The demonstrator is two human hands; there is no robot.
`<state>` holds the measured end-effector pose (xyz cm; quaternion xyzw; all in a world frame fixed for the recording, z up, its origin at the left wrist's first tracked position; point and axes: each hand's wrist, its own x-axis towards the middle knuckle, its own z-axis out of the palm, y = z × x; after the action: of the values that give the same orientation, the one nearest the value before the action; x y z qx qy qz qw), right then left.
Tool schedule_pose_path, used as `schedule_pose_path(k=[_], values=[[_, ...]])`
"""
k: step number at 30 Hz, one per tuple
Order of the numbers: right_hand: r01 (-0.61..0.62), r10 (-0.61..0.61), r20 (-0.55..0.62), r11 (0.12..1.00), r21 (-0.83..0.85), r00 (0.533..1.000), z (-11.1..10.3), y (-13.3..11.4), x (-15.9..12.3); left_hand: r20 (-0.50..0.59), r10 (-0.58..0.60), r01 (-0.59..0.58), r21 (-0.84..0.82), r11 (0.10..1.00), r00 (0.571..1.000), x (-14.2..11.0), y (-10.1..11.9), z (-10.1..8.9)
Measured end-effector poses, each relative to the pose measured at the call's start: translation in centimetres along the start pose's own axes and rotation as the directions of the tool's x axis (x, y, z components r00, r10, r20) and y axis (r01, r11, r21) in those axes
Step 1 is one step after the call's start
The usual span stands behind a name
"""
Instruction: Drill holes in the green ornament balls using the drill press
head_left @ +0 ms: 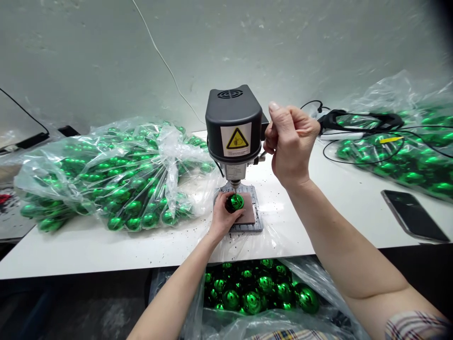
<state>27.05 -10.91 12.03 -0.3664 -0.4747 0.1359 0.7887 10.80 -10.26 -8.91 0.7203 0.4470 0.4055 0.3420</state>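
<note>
the left hand [223, 215]'s fingers curl round a green ball [237, 202] on the drill press [233, 125]'s base, seemingly to steady it beneath the chuck; farther right, the right hand [292, 141]'s fingers close round the feed handle [262, 155], apparently for leverage.

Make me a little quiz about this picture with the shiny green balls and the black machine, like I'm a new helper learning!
1. Pick one: what is the left hand holding under the black machine?
A) a phone
B) a green ball
C) a plastic bag

2. True or false: the phone lies to the right of the black machine.

3. Fill in the blank: the yellow and black warning sign on the front of the black machine is shaped like a ______.

Key: 1. B; 2. true; 3. triangle
</note>
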Motion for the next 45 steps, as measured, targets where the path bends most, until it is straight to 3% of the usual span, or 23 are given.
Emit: schedule_pose_path(k=[5,11,16,23,29,32,35,36,38,40,41,42,43,45], values=[[0.025,-0.024,-0.015,0.999,0.038,1.000,-0.3,0.2,-0.9,-0.015,-0.098,0.097,-0.024,0.995,0.995,-0.2,-0.6,0.6],[0.166,-0.160,-0.070,0.982,0.085,0.985,-1.1,0.7,-4.3,-0.031,-0.072,0.072,-0.018,0.997,0.997,-0.3,-0.8,0.7],[0.245,-0.242,-0.045,0.965,0.095,0.969,-2.0,1.8,-6.0,-0.045,-0.046,0.046,-0.009,0.999,0.998,-0.4,-0.7,0.7],[0.422,-0.427,0.057,0.902,0.088,0.902,-3.5,4.2,-6.7,-0.052,-0.041,0.040,-0.011,0.999,0.998,-0.4,-0.5,0.7],[0.519,-0.540,0.126,0.838,0.167,0.832,-3.8,4.7,-7.1,-0.038,-0.077,0.077,-0.004,0.997,0.996,-0.5,-0.1,0.5],[0.449,-0.460,0.068,0.883,0.139,0.885,-3.0,3.5,-6.5,-0.050,-0.105,0.102,-0.058,0.993,0.993,-0.3,0.1,0.7],[0.203,-0.199,-0.046,0.975,0.093,0.979,-1.5,1.4,-3.9,-0.075,-0.133,0.123,-0.133,0.983,0.988,-0.2,0.3,0.8],[0.088,-0.086,-0.025,0.991,0.100,0.996,-1.0,0.7,-2.8,-0.093,-0.134,0.122,-0.127,0.984,0.987,-0.4,0.5,0.7],[-0.106,0.107,0.000,0.985,0.133,0.994,-0.2,-0.3,-0.6,-0.153,-0.132,0.128,-0.034,0.991,0.979,-1.6,1.4,0.1],[-0.228,0.227,0.027,0.960,0.163,0.974,0.2,-0.8,0.9,-0.143,-0.116,0.132,0.110,0.985,0.983,-3.7,2.8,-1.3],[-0.257,0.254,0.036,0.951,0.170,0.966,0.3,-0.9,1.3,-0.071,-0.107,0.118,0.176,0.977,0.992,-4.9,3.6,-2.2],[-0.268,0.265,0.040,0.948,0.170,0.964,0.3,-0.9,1.4,0.079,-0.092,0.074,0.210,0.975,0.993,-6.1,4.4,-3.3],[-0.267,0.264,0.040,0.949,0.166,0.964,0.3,-0.9,1.4,0.260,-0.079,0.021,0.219,0.976,0.962,-7.1,5.2,-4.4],[-0.259,0.256,0.041,0.954,0.154,0.966,0.2,-0.8,1.2,0.523,-0.073,-0.047,0.212,0.976,0.849,-7.5,6.2,-6.6]])
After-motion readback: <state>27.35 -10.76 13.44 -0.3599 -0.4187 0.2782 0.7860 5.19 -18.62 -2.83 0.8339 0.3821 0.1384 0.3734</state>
